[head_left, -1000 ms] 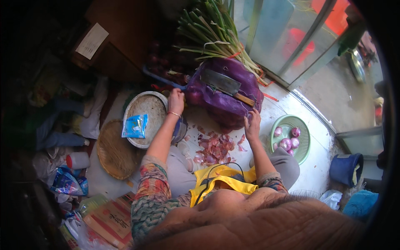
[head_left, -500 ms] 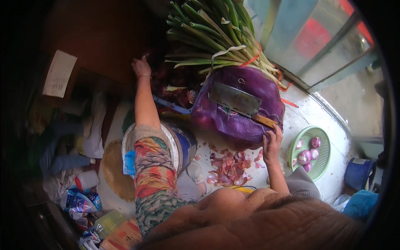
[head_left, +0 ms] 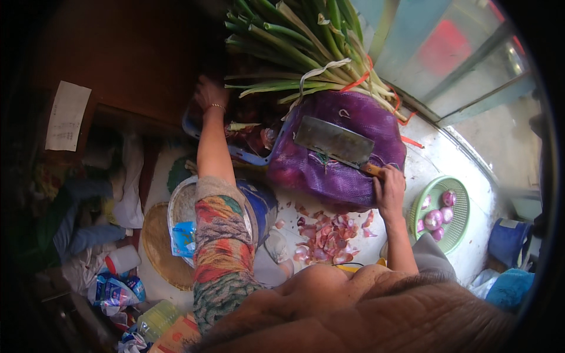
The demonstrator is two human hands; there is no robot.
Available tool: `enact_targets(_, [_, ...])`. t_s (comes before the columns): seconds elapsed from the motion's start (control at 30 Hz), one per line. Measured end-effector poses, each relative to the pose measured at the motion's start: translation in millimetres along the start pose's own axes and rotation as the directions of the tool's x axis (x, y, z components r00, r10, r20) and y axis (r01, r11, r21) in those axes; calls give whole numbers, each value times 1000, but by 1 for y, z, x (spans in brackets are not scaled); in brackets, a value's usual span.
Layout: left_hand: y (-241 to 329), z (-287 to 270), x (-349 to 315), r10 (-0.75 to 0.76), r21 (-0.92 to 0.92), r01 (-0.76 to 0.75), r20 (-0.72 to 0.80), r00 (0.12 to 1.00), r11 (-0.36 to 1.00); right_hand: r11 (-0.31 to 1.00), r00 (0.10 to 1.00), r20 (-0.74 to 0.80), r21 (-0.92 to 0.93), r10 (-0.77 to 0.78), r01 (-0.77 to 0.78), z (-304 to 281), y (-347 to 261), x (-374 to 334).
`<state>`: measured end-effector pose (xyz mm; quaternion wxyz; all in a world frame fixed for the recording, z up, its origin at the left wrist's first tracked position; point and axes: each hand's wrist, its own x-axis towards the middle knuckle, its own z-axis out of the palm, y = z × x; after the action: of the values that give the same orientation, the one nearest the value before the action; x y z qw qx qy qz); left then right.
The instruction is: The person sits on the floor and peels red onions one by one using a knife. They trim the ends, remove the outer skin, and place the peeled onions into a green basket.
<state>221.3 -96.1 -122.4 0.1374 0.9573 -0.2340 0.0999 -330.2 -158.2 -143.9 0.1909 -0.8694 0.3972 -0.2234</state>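
Note:
A cleaver [head_left: 334, 141] with a dark broad blade lies flat on top of a full purple mesh sack [head_left: 353, 188]. My right hand [head_left: 391, 192] is closed around the cleaver's wooden handle at the sack's right edge. Stretched forward at the left, my left hand [head_left: 210, 94] reaches over a blue-rimmed basket [head_left: 250, 154] that holds dark red onions [head_left: 254, 139]. Shadow and blur hide the left fingers and anything in them. A large bundle of green onions [head_left: 306, 44] rests behind the sack, bound with orange and white ties.
Loose onion skins [head_left: 329, 235] litter the floor before the sack. At the right, a green colander [head_left: 459, 229] holds several peeled onions, with a blue bucket [head_left: 507, 242] beyond. A pale-rimmed bucket [head_left: 183, 203] stands under my left forearm. Glass panels [head_left: 412, 65] border the far right.
My left hand has shifted slightly right and nearer, over the basket. My right fingers have closed further around the cleaver handle, and the whole view has shifted a little.

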Motion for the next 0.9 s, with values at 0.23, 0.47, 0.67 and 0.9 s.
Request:
enact_targets(0.23, [33,-72,-122,-97,-860,393,443,891,-324,994,987,120,-28,-103,107,10,21,13])
enact_targets(0.47, [33,-201,-330,331,-369,639,622,709,-675,951,939,263,-156,-222,268,-28,-15,20])
enact_targets(0.67, [21,-225,-477,329,-685,698,622,710,-211,985,985,171,163,18,-46,-104,-39,-74])
enact_targets(0.9, [33,-210,-590,265,-690,718,678,686,-92,913,959,281,401,-48,-72,-158,-56,-231])
